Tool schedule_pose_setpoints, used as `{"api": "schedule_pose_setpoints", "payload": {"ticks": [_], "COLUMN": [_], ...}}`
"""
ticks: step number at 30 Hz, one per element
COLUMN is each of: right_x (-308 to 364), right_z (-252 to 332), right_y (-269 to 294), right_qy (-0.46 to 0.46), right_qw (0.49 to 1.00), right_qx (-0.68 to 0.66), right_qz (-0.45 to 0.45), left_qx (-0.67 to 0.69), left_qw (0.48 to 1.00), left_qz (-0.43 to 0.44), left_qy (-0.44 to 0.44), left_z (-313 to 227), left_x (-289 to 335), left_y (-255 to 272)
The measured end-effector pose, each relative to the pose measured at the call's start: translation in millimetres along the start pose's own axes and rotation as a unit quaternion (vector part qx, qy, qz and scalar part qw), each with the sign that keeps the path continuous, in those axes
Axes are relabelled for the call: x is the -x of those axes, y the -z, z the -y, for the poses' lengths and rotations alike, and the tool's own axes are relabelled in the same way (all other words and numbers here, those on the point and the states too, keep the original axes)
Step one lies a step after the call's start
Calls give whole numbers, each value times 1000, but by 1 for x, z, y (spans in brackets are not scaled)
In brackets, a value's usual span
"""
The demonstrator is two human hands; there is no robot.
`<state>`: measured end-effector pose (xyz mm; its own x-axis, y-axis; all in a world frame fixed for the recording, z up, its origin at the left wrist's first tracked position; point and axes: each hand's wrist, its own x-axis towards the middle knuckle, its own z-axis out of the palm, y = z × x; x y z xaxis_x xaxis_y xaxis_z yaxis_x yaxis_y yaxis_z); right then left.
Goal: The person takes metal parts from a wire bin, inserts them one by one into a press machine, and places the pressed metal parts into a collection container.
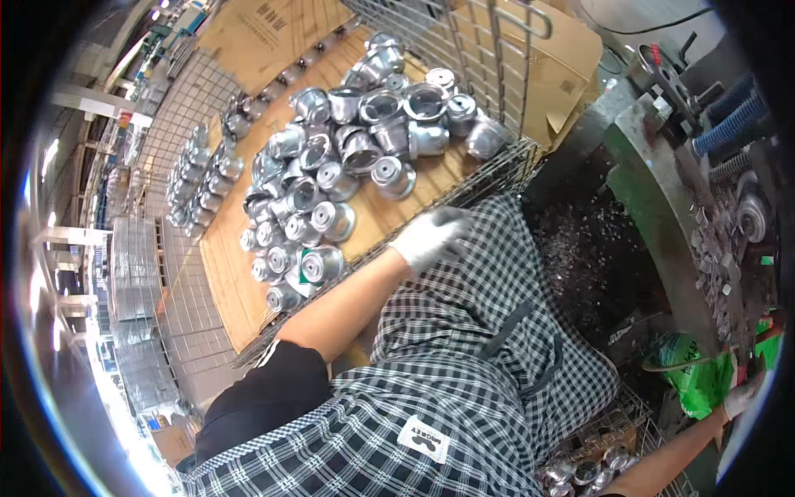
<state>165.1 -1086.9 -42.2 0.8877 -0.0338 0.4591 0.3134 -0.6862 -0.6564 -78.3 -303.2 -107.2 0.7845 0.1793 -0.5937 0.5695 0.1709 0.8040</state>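
Observation:
My left hand [435, 238], in a white glove, is over the checked apron [480, 306] at the near edge of a wire cage. Its fingers are loosely apart, with nothing visible in them. Just left of it, many shiny metal cup-shaped parts [333, 179] lie heaped on a cardboard sheet [383, 217], some mouth up, others showing a base with a central hole. My right hand [745, 393] reaches to the far right rim, beside a green plastic bag [700, 385]. Its fingers are too dark and cut off to make out.
A wire cage wall [484, 62] rises behind the heap. On the right stands a greasy machine [662, 224] with blue ribbed hoses [729, 116] and metal chips [584, 257] below it. More metal cups [586, 472] sit in a lower basket near my right forearm.

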Motion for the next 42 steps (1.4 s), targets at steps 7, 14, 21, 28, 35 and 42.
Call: {"api": "schedule_pose_setpoints", "payload": {"ticks": [7, 14, 21, 28, 35, 42], "right_x": [-11, -10, -3, -2, 14, 141], "right_z": [36, 30, 19, 21, 281, 300], "right_y": [-44, -38, -19, -32, -104, -69], "right_qy": [-59, -113, -25, -52, -281, -292], "right_qw": [997, 992, 998, 997, 885, 952], "right_qx": [50, 2, 58, 58, 367, -50], "right_qz": [-4, -58, -2, -21, 57, 81], "left_qx": [-419, -556, 19, 414, 443, 440], "left_qw": [807, 771, 971, 898, 893, 884], "left_qz": [-416, -295, -201, 73, 77, 154], "left_qy": [28, 99, -125, -129, 27, -25], "left_z": [1, -10, -16, -55, -79, -36], "left_x": [-16, -59, -2, -15, -14, -28], "left_y": [101, 119, 103, 14, -32, -32]}}
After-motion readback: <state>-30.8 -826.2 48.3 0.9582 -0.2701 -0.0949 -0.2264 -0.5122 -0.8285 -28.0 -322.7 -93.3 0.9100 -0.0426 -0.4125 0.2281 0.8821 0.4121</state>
